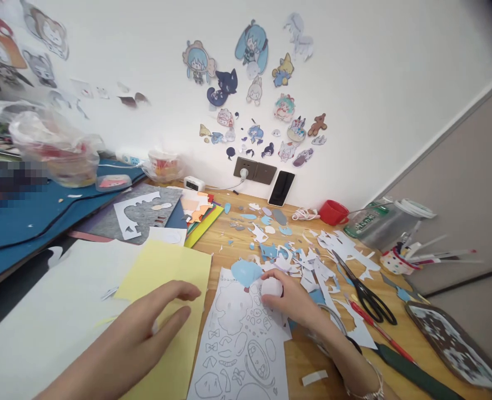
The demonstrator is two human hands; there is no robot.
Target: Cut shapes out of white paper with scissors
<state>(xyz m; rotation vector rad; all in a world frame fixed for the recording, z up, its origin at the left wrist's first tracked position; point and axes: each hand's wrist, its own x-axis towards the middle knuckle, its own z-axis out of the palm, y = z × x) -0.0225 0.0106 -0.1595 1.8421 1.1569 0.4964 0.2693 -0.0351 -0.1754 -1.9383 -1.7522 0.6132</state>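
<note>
My left hand (146, 328) lies over a pale yellow sheet (162, 272), fingers stretched out and slightly apart, holding nothing. My right hand (290, 297) is closed in a pinch on a small white paper cut-out (271, 287) at the top right corner of a white sheet of printed outline shapes (237, 344). A light blue paper piece (246, 271) lies just above that sheet, next to my right fingers.
Black scissors (365, 291) and a red pen (379, 329) lie right of my hand among several paper scraps (312, 261). Coloured paper stack (196, 214), grey felt (146, 214), a red cup (332, 212), a pen holder (398, 261), a phone (281, 188) against the stickered wall.
</note>
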